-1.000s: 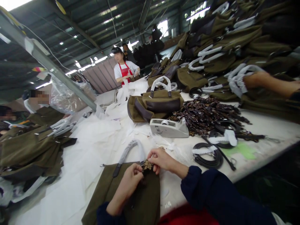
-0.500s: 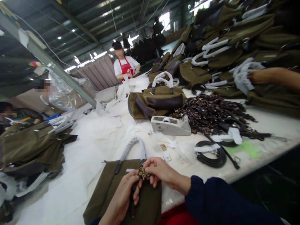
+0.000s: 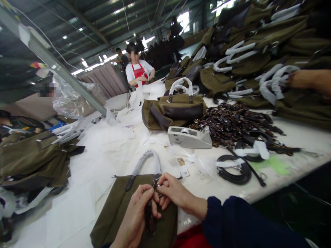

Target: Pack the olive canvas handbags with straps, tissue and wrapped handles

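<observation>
An olive handbag (image 3: 113,210) lies before me, its handle (image 3: 147,156) wrapped in white paper. Over the bag's top edge, my left hand (image 3: 138,206) pinches a dark brown leather bag charm (image 3: 150,218) that dangles below the fingers. Close against it, my right hand (image 3: 172,191) grips the charm's upper end with thumb and fingers, near the base of the handle. The small fittings between my fingertips are partly hidden.
A tape dispenser (image 3: 190,137), a heap of dark charms (image 3: 232,124) and coiled black straps (image 3: 234,168) lie beyond. Olive bags (image 3: 258,65) pile up at right, where another person's hand (image 3: 307,81) reaches in. White sheets (image 3: 85,179) spread left. A co-worker (image 3: 138,70) stands behind.
The leopard-patterned piece between my fingers has turned out of sight, and the dark brown side of the charm shows instead. The other person's hand at right has shifted slightly right.
</observation>
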`<state>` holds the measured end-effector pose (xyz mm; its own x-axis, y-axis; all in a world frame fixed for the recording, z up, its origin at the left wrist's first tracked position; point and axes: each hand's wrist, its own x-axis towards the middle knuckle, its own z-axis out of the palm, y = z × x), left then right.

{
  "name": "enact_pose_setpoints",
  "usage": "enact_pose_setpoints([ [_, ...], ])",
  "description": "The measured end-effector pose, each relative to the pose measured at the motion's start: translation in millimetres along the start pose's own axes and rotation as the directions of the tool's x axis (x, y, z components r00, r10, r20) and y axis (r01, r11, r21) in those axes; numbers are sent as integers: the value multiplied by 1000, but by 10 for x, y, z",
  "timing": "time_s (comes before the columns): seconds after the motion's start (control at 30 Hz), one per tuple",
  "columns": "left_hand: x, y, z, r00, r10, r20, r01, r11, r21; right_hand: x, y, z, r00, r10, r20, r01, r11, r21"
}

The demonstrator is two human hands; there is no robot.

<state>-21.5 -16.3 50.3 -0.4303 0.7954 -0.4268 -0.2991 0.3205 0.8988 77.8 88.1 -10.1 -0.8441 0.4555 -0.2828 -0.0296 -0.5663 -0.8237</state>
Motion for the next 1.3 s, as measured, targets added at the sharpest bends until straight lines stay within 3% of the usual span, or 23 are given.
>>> enact_pose_setpoints([
  [0.1, -85, -93, 20, 999, -48, -19, 48, 999, -15, 14, 78, 72, 1000, -11, 5, 11, 999, 33],
  [0.33, -169, -212, -29, 974, -210, -87, 196, 971, -138, 26, 149, 103, 997, -69, -46, 65, 995, -81],
  [0.57, -190, -310, -82, 953, -301, 42, 304, 945, -120, -3, 150, 125, 993, -76, -87, 69, 994, -81],
  [0.73, -211, -282, -41, 969, -247, 23, 248, 964, -93, -6, 105, 93, 999, -44, -10, 42, 994, -105],
  [1.0, -213, -238, -64, 986, -162, 36, 164, 985, -60, -4, 169, 80, 994, -110, 26, 112, 988, -110],
  [1.3, -126, -273, -210, 965, -246, 88, 256, 956, -141, 33, 136, 18, 988, -143, 53, 151, 967, -203],
])
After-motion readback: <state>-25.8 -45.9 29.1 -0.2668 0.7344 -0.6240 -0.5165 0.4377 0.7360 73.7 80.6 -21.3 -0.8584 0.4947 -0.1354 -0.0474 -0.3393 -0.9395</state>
